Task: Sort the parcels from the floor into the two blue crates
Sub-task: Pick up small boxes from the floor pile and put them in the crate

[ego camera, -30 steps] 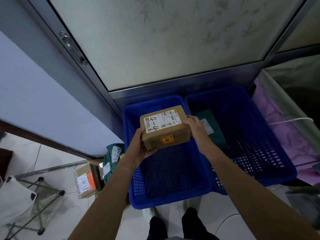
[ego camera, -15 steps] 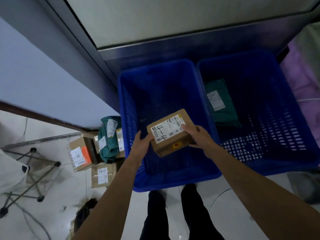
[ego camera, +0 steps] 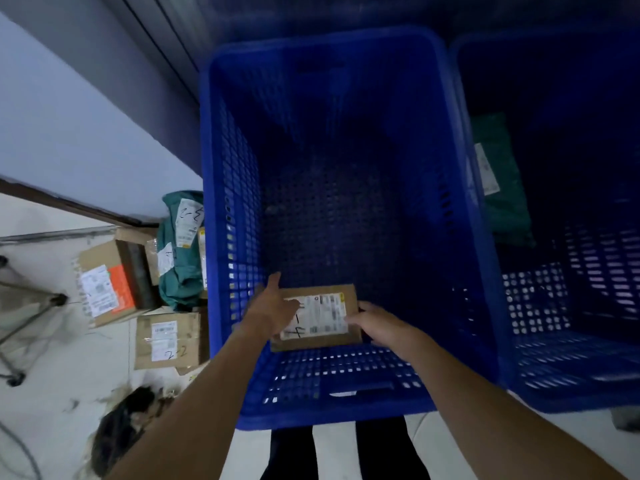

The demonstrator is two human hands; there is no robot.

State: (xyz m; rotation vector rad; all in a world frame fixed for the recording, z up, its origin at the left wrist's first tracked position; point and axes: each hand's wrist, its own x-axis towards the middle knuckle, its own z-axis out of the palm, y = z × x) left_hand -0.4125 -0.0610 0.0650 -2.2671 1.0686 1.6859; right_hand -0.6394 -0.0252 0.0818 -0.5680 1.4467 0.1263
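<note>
Head view, looking down, dim light.

Far left: legs of a metal stand (ego camera: pixel 33 308) on the pale floor. Lower left: a dark clump (ego camera: pixel 119 431) on the floor; cannot tell what it is.

Left of centre, just beside the crate wall, the unsorted pile:
- 1 orange-patch box (ego camera: pixel 104 285), tilted.
- Green mailer bags (ego camera: pixel 180 251) stacked against it, top label handwritten "2-5" or similar, blurred.
- 1 flat box marked "2-2" (ego camera: pixel 166 341), nearest the lower edge of the frame.

Centre: left blue crate (ego camera: pixel 216 174), perforated walls. The cardboard parcel (ego camera: pixel 322 315) is low inside it, close to the near wall, white label up, handwritten "4-4". Cannot tell whether it touches the crate bottom.

Left hand (ego camera: pixel 272 311) holds the parcel's left end: palm over the label's left edge, thumb stuck out toward the top of the frame, fingertips hidden. Right hand (ego camera: pixel 377 323) holds the right end, fingers curled over that edge. Both forearms reach in from the lower edge.

Bottom centre: 2 dark trouser legs (ego camera: pixel 377 452) below the crate.

Right: right blue crate (ego camera: pixel 571 375), touching the left one. 1 green mailer (ego camera: pixel 504 202) lies inside against its left wall, white label up.
</note>
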